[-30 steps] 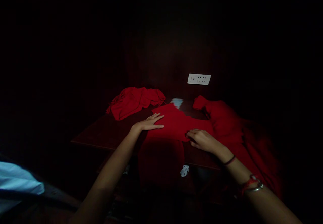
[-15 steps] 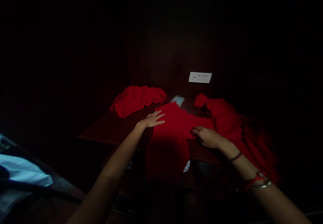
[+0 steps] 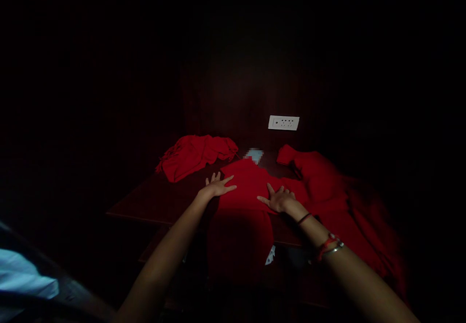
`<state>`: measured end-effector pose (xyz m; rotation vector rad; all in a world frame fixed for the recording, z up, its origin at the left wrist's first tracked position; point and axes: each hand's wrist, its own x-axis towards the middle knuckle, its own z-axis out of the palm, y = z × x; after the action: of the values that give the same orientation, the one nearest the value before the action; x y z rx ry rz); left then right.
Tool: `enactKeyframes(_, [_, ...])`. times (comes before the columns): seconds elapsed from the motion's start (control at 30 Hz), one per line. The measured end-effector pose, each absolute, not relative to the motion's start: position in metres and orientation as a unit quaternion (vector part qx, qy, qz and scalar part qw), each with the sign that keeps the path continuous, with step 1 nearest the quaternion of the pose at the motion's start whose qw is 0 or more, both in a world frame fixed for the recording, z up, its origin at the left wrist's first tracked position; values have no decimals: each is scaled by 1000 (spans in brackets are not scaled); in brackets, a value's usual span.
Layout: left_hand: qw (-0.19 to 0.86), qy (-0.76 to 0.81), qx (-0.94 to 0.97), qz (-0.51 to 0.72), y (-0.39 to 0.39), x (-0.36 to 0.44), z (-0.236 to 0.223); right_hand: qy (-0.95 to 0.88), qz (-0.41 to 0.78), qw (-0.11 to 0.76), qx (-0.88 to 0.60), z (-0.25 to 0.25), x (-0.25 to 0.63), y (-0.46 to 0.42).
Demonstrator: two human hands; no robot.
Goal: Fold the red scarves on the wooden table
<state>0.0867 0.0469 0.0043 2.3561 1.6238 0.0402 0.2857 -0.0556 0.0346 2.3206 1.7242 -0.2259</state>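
Note:
A red garment or cloth (image 3: 245,187) lies spread over the dark table (image 3: 145,201), its near part hanging down past the front edge. My left hand (image 3: 218,185) rests at its left side with fingers spread. On its right side lies my right hand (image 3: 278,198), fingers also apart, palm down. A second red piece (image 3: 324,172), bunched up, lies to the right and drapes over the table's side; it touches or overlaps the spread one, I cannot tell which. Dim light hides the exact kind of these cloths.
A crumpled red fringed scarf (image 3: 192,155) lies at the back left. Behind the cloth is a small blurred light-blue item (image 3: 255,155). A white socket plate (image 3: 284,122) is on the wall. Bluish-white fabric (image 3: 25,272) shows at lower left.
My right hand has opened from a pinch at the cloth's right edge to spread fingers lying flat. My left hand stays on the left side. The view has shifted slightly.

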Motion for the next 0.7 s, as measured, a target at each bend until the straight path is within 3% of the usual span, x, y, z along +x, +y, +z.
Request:
enactKeyframes(0.4, [148,600,786,7,58,99,7,551,-157,158,804,40,294,-29])
enactKeyframes(0.57, [139,618,756,165,73,98,6,543,-162,143,811,47,292,-18])
enactKeyframes(0.7, [217,667,676,226,83,88,6,543,-143,129,817,46,288,-18])
